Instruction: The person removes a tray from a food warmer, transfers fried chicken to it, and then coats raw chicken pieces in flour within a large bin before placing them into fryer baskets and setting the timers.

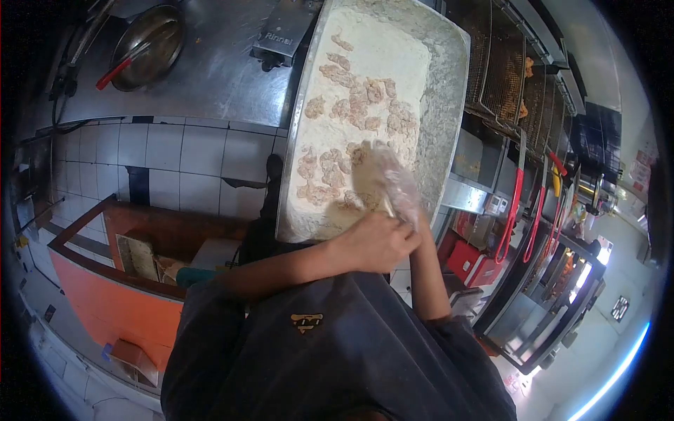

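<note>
Far left: one bowl (147, 64), holding one red-handled utensil (123, 65), on the steel counter (217, 63). Centre: one tray (298, 133) of pale powder (365, 35), with more than ten coated pieces (331, 165) lying on its left and middle parts — several touch, so no exact count. Left hand (379, 242): one, bare, fingers closed on the cuff of the single clear glove (404, 193). Right hand (394, 175): one, inside that glove, over the tray's lower part — finger posture blurred, cannot tell. Right: at least two wire baskets (504, 77), three or more red handles (510, 214).
</note>
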Motion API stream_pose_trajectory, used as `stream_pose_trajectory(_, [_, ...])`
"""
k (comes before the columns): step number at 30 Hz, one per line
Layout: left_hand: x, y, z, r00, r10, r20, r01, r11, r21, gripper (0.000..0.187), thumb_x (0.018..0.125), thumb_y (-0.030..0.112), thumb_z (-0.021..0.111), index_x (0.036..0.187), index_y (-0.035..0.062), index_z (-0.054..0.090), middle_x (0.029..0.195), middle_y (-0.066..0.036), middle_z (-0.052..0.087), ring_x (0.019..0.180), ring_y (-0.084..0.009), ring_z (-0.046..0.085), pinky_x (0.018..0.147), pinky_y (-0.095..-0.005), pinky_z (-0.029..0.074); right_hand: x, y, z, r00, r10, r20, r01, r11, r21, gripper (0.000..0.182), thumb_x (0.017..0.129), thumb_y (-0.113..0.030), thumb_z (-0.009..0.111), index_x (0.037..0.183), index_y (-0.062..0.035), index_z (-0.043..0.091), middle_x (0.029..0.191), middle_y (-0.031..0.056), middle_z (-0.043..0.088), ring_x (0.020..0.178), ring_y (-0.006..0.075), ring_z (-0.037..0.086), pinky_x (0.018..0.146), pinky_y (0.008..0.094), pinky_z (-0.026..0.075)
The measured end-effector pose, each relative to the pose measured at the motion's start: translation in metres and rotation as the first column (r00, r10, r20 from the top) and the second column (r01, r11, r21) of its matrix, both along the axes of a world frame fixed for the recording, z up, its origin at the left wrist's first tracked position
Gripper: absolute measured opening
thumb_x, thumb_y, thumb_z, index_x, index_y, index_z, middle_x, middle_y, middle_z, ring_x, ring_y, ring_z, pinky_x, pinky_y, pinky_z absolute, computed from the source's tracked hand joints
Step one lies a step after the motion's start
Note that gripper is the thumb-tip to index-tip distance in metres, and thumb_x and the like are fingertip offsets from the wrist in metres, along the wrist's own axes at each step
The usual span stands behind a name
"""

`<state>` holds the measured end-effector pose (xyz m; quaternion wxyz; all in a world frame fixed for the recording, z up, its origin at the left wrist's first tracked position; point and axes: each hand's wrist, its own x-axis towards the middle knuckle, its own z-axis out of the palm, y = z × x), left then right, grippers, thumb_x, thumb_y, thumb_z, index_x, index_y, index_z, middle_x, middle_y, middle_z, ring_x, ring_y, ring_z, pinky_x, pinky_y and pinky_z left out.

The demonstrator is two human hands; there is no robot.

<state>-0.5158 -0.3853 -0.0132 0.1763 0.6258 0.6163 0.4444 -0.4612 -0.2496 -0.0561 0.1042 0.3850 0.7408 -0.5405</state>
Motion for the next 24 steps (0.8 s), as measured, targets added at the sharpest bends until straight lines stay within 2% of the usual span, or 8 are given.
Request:
stream_pose_trajectory(2, [-0.013,-0.009,-0.002,0.997,0.073,0.01,-0.072,0.997,-0.033,0.011,0.072,0.012,0.064,0.078,0.0057,0.059,0.071,-0.009,0.061,0.072,-0.026,0.066,0.065,-0.0373,0.051,-0.03,-0.006,-0.013,0.978,0.205,0.042,-0.207,0.919,0.334,0.074,0.1,-0.051,0.041,0.152,-0.0004,0.026,0.152,0.0193,0.037,0.136,0.0319,0.04,0.113,0.0394,0.031])
stream_pose_trajectory(4, [-0.034,-0.031,0.006,0.974,0.214,0.073,-0.214,0.977,0.004,0.011,0.071,0.01,0.065,0.079,0.0049,0.059,0.072,-0.01,0.062,0.071,-0.0272,0.065,0.066,-0.0384,0.051,-0.056,-0.02,-0.008,0.803,0.408,0.435,-0.587,0.412,0.697,0.079,0.098,-0.052,0.044,0.152,0.0014,0.025,0.154,0.0199,0.034,0.141,0.0343,0.034,0.117,0.0414,0.024])
stream_pose_trajectory(10, [-0.066,-0.095,-0.014,0.728,0.681,-0.075,-0.684,0.728,-0.032,0.031,0.08,0.007,0.064,0.109,-0.0006,0.055,0.107,-0.019,0.057,0.099,-0.0364,0.056,0.086,-0.0441,0.047,-0.071,-0.053,0.001,0.549,0.571,0.61,-0.835,0.394,0.384,0.085,0.094,-0.053,0.046,0.149,0.0088,0.026,0.153,0.0255,0.033,0.144,0.0376,0.028,0.118,0.0446,0.02])
stream_pose_trajectory(11, [-0.069,-0.096,-0.014,0.693,0.714,-0.099,-0.721,0.689,-0.079,0.032,0.082,0.007,0.062,0.111,-0.0013,0.054,0.112,-0.021,0.055,0.103,-0.0381,0.054,0.089,-0.0447,0.045,-0.045,-0.056,-0.049,0.598,0.62,0.508,-0.732,0.163,0.662,0.087,0.082,-0.042,0.066,0.144,0.0079,0.033,0.134,0.0288,0.047,0.122,0.042,0.048,0.105,0.0438,0.039])
stream_pose_trajectory(14, [-0.066,-0.092,-0.027,0.639,0.769,0.013,-0.758,0.632,-0.16,0.037,0.084,0.004,0.059,0.118,-0.0038,0.048,0.123,-0.026,0.048,0.113,-0.0406,0.049,0.095,-0.0456,0.042,-0.051,-0.064,-0.045,0.571,0.658,0.491,-0.814,0.376,0.443,0.078,0.082,-0.03,0.067,0.144,0.0057,0.035,0.122,0.0261,0.053,0.11,0.0393,0.054,0.093,0.0423,0.048])
stream_pose_trajectory(17, [-0.07,-0.092,-0.033,0.643,0.762,0.078,-0.747,0.646,-0.153,0.043,0.084,0.002,0.057,0.124,-0.0046,0.043,0.126,-0.027,0.046,0.115,-0.0424,0.048,0.097,-0.0478,0.041,-0.047,-0.059,-0.033,0.761,0.614,0.21,-0.588,0.516,0.623,0.072,0.082,-0.021,0.065,0.143,0.003,0.037,0.112,0.0216,0.056,0.102,0.0358,0.057,0.086,0.0403,0.051])
stream_pose_trajectory(23, [-0.071,-0.088,-0.042,0.645,0.764,0.028,-0.749,0.638,-0.177,0.044,0.083,-0.002,0.054,0.126,-0.0046,0.041,0.12,-0.024,0.047,0.109,-0.0368,0.05,0.097,-0.045,0.04,-0.069,-0.054,-0.042,0.573,0.708,0.413,-0.802,0.382,0.459,0.071,0.081,-0.025,0.066,0.143,-0.0025,0.04,0.119,0.0215,0.055,0.105,0.0378,0.056,0.089,0.0421,0.05])
stream_pose_trajectory(24, [-0.072,-0.087,-0.041,0.641,0.766,0.037,-0.75,0.636,-0.18,0.044,0.083,-0.002,0.054,0.125,-0.0047,0.041,0.12,-0.024,0.048,0.109,-0.0369,0.05,0.096,-0.045,0.04,-0.069,-0.055,-0.036,0.675,0.663,0.323,-0.704,0.448,0.552,0.067,0.08,-0.023,0.067,0.14,-0.0023,0.042,0.119,0.0211,0.054,0.106,0.037,0.056,0.088,0.0414,0.05])
